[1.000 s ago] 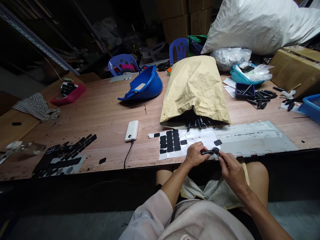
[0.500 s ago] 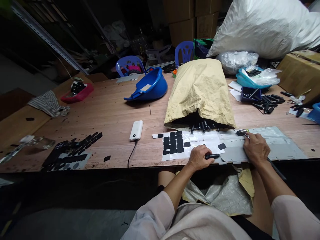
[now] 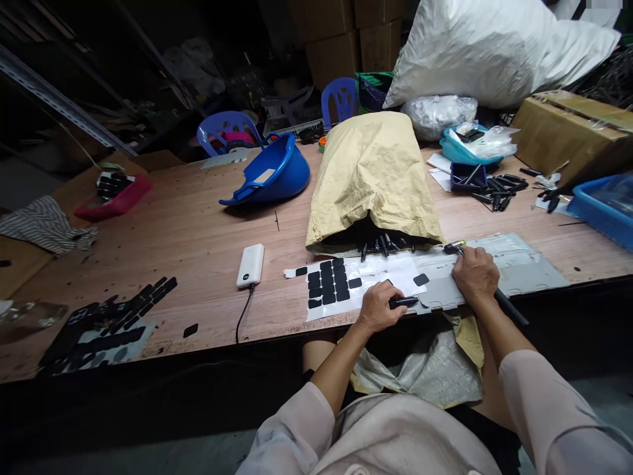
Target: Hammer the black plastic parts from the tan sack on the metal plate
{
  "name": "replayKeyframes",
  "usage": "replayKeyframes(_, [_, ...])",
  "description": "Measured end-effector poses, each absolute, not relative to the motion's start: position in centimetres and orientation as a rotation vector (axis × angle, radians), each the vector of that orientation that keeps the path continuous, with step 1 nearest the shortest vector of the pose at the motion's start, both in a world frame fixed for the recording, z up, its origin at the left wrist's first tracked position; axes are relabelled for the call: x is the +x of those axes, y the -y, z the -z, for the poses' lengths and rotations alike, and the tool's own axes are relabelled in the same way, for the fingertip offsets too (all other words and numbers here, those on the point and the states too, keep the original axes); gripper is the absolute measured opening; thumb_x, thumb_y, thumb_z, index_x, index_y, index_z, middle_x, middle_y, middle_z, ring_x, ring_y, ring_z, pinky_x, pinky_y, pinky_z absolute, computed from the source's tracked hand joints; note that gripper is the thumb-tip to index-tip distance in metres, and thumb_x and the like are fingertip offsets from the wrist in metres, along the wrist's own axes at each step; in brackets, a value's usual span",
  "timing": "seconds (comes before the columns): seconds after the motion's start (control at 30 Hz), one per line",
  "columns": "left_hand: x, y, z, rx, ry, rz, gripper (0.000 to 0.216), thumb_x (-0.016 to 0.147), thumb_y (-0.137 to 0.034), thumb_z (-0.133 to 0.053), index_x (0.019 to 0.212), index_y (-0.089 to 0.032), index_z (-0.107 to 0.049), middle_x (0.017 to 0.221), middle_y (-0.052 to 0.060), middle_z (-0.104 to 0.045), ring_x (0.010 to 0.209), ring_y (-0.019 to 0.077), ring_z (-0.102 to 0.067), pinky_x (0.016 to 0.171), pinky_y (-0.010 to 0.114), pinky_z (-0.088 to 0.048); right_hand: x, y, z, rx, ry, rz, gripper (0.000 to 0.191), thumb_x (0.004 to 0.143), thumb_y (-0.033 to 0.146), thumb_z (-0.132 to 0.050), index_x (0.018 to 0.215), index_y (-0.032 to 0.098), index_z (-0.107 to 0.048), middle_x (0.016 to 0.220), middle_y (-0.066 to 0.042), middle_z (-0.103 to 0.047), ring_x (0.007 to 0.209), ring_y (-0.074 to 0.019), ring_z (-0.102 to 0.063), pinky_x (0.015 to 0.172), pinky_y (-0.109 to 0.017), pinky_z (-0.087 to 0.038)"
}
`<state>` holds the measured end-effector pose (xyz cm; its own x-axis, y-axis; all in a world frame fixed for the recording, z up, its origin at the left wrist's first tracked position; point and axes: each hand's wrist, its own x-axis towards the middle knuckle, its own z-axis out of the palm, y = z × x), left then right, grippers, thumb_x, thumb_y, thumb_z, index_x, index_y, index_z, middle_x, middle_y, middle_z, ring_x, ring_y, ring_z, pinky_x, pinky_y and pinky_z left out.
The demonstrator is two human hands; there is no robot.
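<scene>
At the table's front edge my left hand [image 3: 380,306] is closed on a black pen-like tube [image 3: 404,301], which points right over the grey board [image 3: 524,264]. To its right, my right hand [image 3: 475,272] wraps round a hammer; the hammer's head [image 3: 455,247] shows beyond the fingers and its black handle [image 3: 512,309] sticks out behind the wrist. A white sheet [image 3: 380,267] with rows of black rounded stickers [image 3: 327,282] lies left of the board. One loose black patch [image 3: 421,280] lies between the hands. Behind them, a tan sack [image 3: 378,171] opens forward, black tubes [image 3: 380,244] showing in its mouth.
A white power bank [image 3: 250,265] with a cable and a blue scoop-like basin [image 3: 277,171] stand left of the sack. Black parts [image 3: 499,190], a cardboard box [image 3: 573,142] and a blue tray [image 3: 606,211] are at right. A phone [image 3: 64,336] lies far left.
The whole view has swung, so things appear further left and more of the blue tray shows at right. Both hands keep their holds, near the same places on the board.
</scene>
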<state>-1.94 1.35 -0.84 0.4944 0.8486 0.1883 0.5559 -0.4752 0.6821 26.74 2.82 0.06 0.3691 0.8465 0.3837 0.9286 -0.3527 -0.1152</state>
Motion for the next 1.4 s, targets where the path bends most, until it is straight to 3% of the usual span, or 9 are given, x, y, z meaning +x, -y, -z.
replayKeyframes(0.27, [-2.8,2.9,2.5,2.407,-0.818,-0.805,0.018,0.088,-0.034,-0.074,0.103,-0.023,-0.076,0.095,0.009,-0.075,0.088,0.0247,-0.069,0.082,0.039,-0.054,26.6,-2.9,0.0,-2.330,1.560,0.384,0.035,0.097,0.026,-0.052,0.123,0.011,-0.071,0.103,-0.016,-0.064,0.091,-0.0268,-0.053,0.072,-0.036,-0.034])
replayKeyframes(0.37, [-3.2,6.8,5.8,2.496,-0.636,-0.555,0.020,0.087,-0.035,-0.074,0.102,-0.023,-0.077,0.087,0.007,-0.074,0.081,0.0235,-0.071,0.079,0.038,-0.055,26.6,-3.0,0.0,-2.332,1.561,0.380,0.036,0.098,0.026,-0.051,0.124,0.011,-0.070,0.105,-0.017,-0.064,0.092,-0.0268,-0.053,0.071,-0.035,-0.033])
replayKeyframes(0.6, [-3.9,9.6,10.8,2.123,-1.310,0.301,0.020,0.088,-0.029,-0.073,0.106,-0.023,-0.079,0.105,0.011,-0.082,0.101,0.0328,-0.079,0.087,0.041,-0.062,26.4,-2.9,-0.3,-2.350,1.576,0.376,0.034,0.098,0.025,-0.051,0.122,0.011,-0.070,0.105,-0.017,-0.065,0.093,-0.0279,-0.055,0.073,-0.037,-0.036])
replayKeyframes(0.7, [-3.8,9.3,10.6,2.101,-1.323,0.393,0.021,0.090,-0.029,-0.070,0.106,-0.021,-0.081,0.107,0.014,-0.083,0.105,0.0362,-0.079,0.091,0.046,-0.062,26.3,-2.9,-0.6,-2.369,1.569,0.371,0.036,0.100,0.026,-0.047,0.123,0.010,-0.070,0.107,-0.018,-0.066,0.094,-0.0285,-0.056,0.072,-0.037,-0.036])
replayKeyframes(0.83, [-3.3,10.0,9.2,2.219,-1.101,0.243,0.018,0.087,-0.026,-0.074,0.103,-0.023,-0.082,0.107,0.010,-0.082,0.099,0.0308,-0.079,0.086,0.039,-0.063,26.1,-2.9,-0.7,-2.378,1.566,0.371,0.037,0.102,0.027,-0.045,0.124,0.010,-0.070,0.107,-0.018,-0.066,0.093,-0.0272,-0.057,0.072,-0.036,-0.034])
replayKeyframes(0.97, [-2.4,9.4,5.9,2.422,-0.839,-0.313,0.013,0.092,-0.032,-0.072,0.091,-0.023,-0.081,0.082,0.005,-0.077,0.077,0.0206,-0.074,0.076,0.031,-0.058,26.1,-3.0,-0.6,-2.387,1.557,0.381,0.038,0.103,0.026,-0.043,0.123,0.010,-0.070,0.108,-0.018,-0.067,0.094,-0.0275,-0.058,0.070,-0.035,-0.032])
replayKeyframes(1.13, [-1.9,1.1,0.3,2.238,-1.235,-1.038,0.019,0.098,-0.019,-0.062,0.086,-0.020,-0.077,0.076,0.004,-0.072,0.068,0.0152,-0.065,0.068,0.027,-0.051,26.1,-2.9,-0.5,-2.383,1.569,0.382,0.037,0.103,0.026,-0.043,0.123,0.009,-0.070,0.108,-0.019,-0.067,0.095,-0.0283,-0.058,0.070,-0.035,-0.032])
replayKeyframes(1.27, [-2.5,-7.1,-2.6,1.877,-1.847,-1.017,0.011,0.098,-0.022,-0.067,0.097,-0.019,-0.078,0.095,0.007,-0.075,0.083,0.0193,-0.070,0.075,0.028,-0.053,26.0,-2.9,-0.6,-2.385,1.568,0.380,0.036,0.103,0.026,-0.043,0.123,0.010,-0.069,0.108,-0.019,-0.066,0.095,-0.0286,-0.058,0.070,-0.036,-0.032])
replayKeyframes(1.4, [-2.9,-10.9,-3.3,1.719,-2.039,-0.751,0.019,0.096,-0.036,-0.077,0.107,-0.020,-0.080,0.108,0.010,-0.077,0.103,0.0252,-0.073,0.084,0.031,-0.053,25.9,-2.8,-0.8,-2.410,1.573,0.357,0.036,0.104,0.026,-0.043,0.124,0.011,-0.069,0.109,-0.018,-0.066,0.097,-0.0285,-0.059,0.071,-0.035,-0.033])
